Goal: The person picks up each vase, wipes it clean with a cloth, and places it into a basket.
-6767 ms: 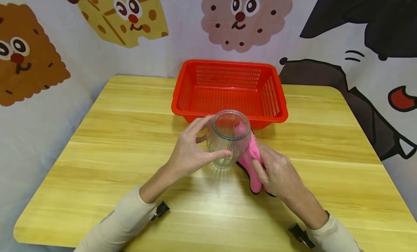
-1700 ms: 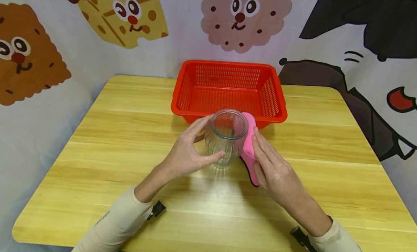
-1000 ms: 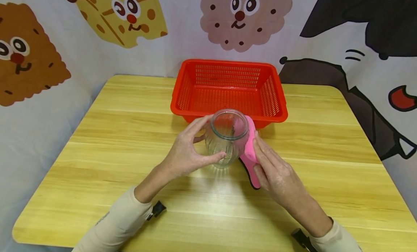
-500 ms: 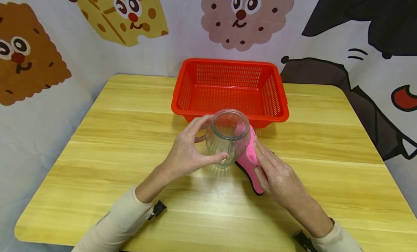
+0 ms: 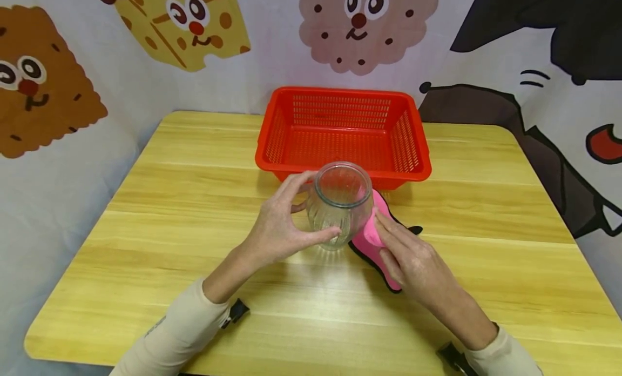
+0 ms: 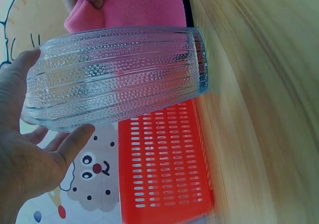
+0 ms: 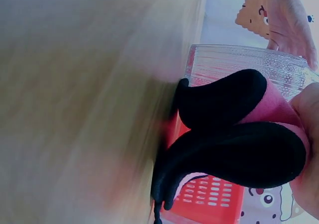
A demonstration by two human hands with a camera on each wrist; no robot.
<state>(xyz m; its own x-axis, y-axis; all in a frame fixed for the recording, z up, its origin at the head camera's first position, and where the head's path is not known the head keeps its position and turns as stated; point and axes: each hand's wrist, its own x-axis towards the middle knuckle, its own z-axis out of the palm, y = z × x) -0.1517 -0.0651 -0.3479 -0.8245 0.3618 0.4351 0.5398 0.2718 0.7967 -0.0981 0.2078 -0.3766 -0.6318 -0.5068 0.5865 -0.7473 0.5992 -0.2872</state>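
A clear ribbed glass jar (image 5: 335, 225) with beaded texture (image 6: 119, 74) stands upright on the table. My left hand (image 5: 279, 225) holds it from the left, thumb in front and fingers behind. On the jar's right side hangs a pink cloth with black edging (image 5: 371, 254). My right hand (image 5: 418, 262) pinches the cloth and presses it against the glass. In the right wrist view the cloth's dark underside (image 7: 244, 152) bulges in two folds, and part of the right palm (image 7: 304, 199) shows. Some right fingertips are hidden behind the cloth.
Just behind the jar sits a red perforated basket (image 5: 408, 173) with nothing visible inside. The wooden table (image 5: 194, 192) reaches to a cartoon-printed backdrop (image 5: 272, 46). A dark clip-like piece (image 5: 238, 310) sticks out by the left cuff.
My right hand has slid the cloth down the jar's right side and a little nearer me. The cloth's black edge and a dark tab now show at the right. The jar stays put.
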